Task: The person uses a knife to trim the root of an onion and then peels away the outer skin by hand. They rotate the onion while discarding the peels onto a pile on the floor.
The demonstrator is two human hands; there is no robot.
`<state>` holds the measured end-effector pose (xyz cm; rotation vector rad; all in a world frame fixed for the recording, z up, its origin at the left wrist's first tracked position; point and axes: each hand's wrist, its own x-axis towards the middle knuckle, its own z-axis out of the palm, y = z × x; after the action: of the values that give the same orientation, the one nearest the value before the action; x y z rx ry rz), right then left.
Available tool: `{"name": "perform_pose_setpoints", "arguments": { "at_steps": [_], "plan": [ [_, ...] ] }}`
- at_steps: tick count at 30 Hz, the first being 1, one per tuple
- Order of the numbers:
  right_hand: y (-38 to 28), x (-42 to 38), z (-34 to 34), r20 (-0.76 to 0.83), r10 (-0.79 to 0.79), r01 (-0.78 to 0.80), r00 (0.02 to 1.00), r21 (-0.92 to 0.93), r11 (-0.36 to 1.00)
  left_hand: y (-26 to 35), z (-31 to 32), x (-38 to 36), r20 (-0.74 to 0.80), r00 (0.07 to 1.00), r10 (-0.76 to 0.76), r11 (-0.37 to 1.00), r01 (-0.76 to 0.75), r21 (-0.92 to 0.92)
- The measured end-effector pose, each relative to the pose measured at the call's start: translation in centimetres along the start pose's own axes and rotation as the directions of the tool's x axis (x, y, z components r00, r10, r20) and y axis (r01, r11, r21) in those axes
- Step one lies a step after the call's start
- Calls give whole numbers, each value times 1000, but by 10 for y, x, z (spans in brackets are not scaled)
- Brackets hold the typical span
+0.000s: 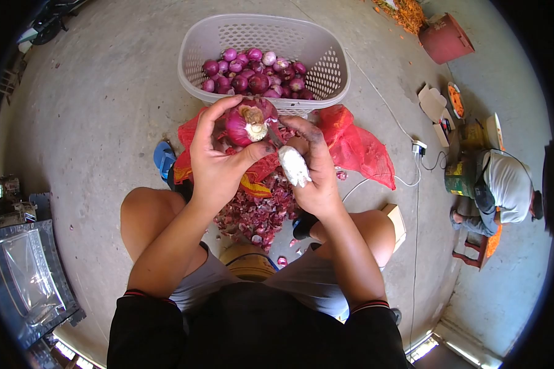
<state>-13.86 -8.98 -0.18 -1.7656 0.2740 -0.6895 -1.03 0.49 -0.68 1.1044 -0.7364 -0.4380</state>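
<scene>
My left hand (215,160) grips a red onion (247,121), root end toward me, its skin partly off. My right hand (311,166) holds a small knife (274,136) whose blade touches the onion's right side; the thumb wears a white wrap (293,166). Both hands are raised over a heap of onion skins (258,212) lying between my knees. Just beyond the hands stands a white plastic basket (329,46) holding several peeled red onions (252,77).
A red mesh sack (357,147) is spread on the concrete floor under the basket. A white cable and plug (418,147) run at right. Another person (505,190) crouches at far right beside tins and plates. A red bucket (446,38) stands far right; a clear crate (21,277) sits left.
</scene>
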Motion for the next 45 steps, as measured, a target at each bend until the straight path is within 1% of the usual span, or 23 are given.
{"name": "perform_pose_setpoints", "arguments": {
  "at_steps": [3, 6, 8, 12, 15, 18, 20, 22, 23, 26, 27, 30, 33, 36, 38, 41, 42, 44, 45],
  "plan": [
    [1, -2, 0, 12, 66, -66, 998, -15, 998, -1, -1, 0, 5, 1000, 5, 1000, -5, 9],
    [-1, 2, 5, -63, 24, -24, 998, -2, 1000, -2, -1, 0, -10, 1000, -4, 1000, 4, 25],
    [1, 4, 6, -73, -27, 25, 997, -40, 999, 0, 0, 0, -16, 1000, -5, 1000, 6, 31],
    [5, 4, 5, -56, -146, 139, 988, -112, 984, -1, -1, 0, -27, 1000, 12, 997, -10, 75],
    [5, 4, 4, -46, -147, 138, 988, -159, 978, -1, -1, 0, -29, 999, 20, 995, -17, 102],
    [-2, 1, 7, -84, 9, -6, 996, 26, 1000, -1, -1, 0, -28, 1000, 13, 995, -10, 104],
    [-1, -1, 5, -41, 105, -104, 994, 24, 994, -1, -2, 0, -32, 999, 14, 993, -10, 120],
    [-2, -1, 4, -22, 113, -112, 993, 26, 993, -2, -5, 0, -9, 999, 54, 979, -51, 198],
    [-2, -1, 6, -24, 72, -72, 997, 31, 997, -2, -6, 0, 4, 997, 73, 969, -72, 237],
    [0, 1, 9, -47, -14, 15, 999, 19, 1000, 0, -1, -2, -25, 1000, 18, 993, -15, 113],
    [0, 2, 9, -57, -38, 38, 998, 10, 999, -1, -2, -2, -20, 999, 28, 992, -25, 126],
    [0, 1, 10, -69, -42, 46, 997, 54, 997, -3, -3, -2, -12, 999, 47, 988, -45, 151],
    [-2, 0, 11, -83, -35, 36, 996, 12, 999, -3, -2, -3, -18, 999, 45, 989, -42, 142],
    [1, 0, 13, -113, -104, 98, 988, -55, 994, -2, 0, -3, -24, 999, 35, 993, -33, 112],
    [-1, 1, 14, -139, -72, 68, 988, -33, 997, -2, 1, -2, -28, 999, 24, 997, -22, 71],
    [-3, 1, 15, -181, -48, 43, 982, -33, 999, -4, -2, -3, -12, 997, 75, 985, -73, 158],
    [-3, 1, 15, -196, -44, 38, 980, -39, 999, -3, -1, -2, -15, 997, 79, 990, -77, 122],
    [-3, 4, 11, -277, 65, -67, 959, 3, 998, 1, 2, -2, -21, 996, 86, 995, -85, 48],
    [-1, 5, 6, -285, 98, -88, 954, 48, 995, 1, 2, -2, -21, 996, 89, 995, -88, 43]
  ]
}}
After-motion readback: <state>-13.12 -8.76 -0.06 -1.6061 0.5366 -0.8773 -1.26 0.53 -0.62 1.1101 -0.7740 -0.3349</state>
